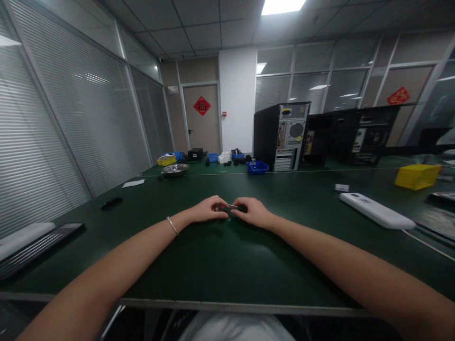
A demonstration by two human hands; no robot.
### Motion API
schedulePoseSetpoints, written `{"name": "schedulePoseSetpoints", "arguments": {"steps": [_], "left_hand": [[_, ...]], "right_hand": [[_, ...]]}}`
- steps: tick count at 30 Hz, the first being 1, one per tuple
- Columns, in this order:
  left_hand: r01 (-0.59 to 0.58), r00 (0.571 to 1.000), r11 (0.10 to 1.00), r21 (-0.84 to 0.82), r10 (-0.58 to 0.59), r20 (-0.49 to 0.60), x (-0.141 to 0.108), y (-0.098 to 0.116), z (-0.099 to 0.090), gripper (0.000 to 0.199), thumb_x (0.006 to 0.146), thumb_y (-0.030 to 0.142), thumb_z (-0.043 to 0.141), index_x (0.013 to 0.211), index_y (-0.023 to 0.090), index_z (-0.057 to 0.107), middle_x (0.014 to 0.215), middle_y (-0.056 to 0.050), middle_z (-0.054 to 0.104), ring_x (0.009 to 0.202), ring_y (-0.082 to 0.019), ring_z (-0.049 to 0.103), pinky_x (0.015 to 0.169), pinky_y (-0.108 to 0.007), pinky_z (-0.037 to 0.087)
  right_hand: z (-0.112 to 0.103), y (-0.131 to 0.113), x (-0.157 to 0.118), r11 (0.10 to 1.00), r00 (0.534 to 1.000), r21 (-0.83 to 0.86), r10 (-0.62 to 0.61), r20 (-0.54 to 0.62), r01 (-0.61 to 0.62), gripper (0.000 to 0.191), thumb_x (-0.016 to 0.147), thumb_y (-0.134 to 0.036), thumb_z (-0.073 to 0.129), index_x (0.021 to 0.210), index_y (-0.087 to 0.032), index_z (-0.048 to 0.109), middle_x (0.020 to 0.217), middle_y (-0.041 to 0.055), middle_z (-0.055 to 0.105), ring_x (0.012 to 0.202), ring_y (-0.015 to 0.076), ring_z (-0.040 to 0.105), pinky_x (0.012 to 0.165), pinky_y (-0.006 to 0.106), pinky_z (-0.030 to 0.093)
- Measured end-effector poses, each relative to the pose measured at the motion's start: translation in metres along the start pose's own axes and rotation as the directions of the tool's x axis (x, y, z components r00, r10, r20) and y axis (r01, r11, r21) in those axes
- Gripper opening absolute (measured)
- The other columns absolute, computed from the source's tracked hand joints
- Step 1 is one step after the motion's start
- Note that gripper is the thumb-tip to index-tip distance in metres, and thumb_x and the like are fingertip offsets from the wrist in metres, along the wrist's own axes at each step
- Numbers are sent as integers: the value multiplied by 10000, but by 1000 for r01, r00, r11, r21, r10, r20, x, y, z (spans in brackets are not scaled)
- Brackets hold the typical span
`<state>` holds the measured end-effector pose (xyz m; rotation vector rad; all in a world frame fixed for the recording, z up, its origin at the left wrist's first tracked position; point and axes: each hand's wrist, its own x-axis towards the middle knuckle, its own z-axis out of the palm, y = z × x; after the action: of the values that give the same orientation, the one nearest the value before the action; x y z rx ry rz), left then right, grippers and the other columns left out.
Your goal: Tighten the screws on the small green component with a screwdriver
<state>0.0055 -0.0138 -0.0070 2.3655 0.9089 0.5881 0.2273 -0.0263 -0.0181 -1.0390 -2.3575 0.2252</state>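
One slim, metal-shafted tool (pixel 242 208) pinched in the right hand (pixel 253 211) points toward one small dark piece (pixel 222 207) pinched in the left hand (pixel 209 209), the grips partly hiding both, above a smooth green tabletop (pixel 227 270) bearing one round shiny dish (pixel 175 170), one white oblong device (pixel 376 210) and one boxy yellow bin (pixel 416 177) at right.

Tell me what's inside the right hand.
The right hand holds a slim, dark-handled tool; its thin shaft points toward the left hand. The rest is covered.
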Motion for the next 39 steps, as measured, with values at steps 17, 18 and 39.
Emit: {"name": "schedulePoseSetpoints", "arguments": {"steps": [17,18,39], "left_hand": [[-9,994,999,-31,12,113,-1,4,-4,455,681,388,655,1081,189,569,889,-27,529,778,-154,481,664,-252,372],[-10,994,999,-40,14,108,0,3,-3,459,678,391,657,1079,186,571,881,-25,530,772,-152,480,659,-251,370],[1,998,968,-250,-17,-60,4,-3,15,472,634,287,705,1059,168,540,791,6,524,699,-119,491,616,-237,387]], "right_hand": [[-5,-8,-2,995,991,-76,-59,117,68,311,742,-503,567,839,-216,640,816,21,622,704,154,558,565,236,344],[-4,-10,-2,994,992,-94,-52,113,63,341,731,-531,564,835,-214,637,809,23,620,694,155,556,547,234,334],[0,-16,-3,997,992,-83,-6,-125,-5,232,771,-401,565,903,-219,621,843,24,605,759,158,538,621,239,347]]}}
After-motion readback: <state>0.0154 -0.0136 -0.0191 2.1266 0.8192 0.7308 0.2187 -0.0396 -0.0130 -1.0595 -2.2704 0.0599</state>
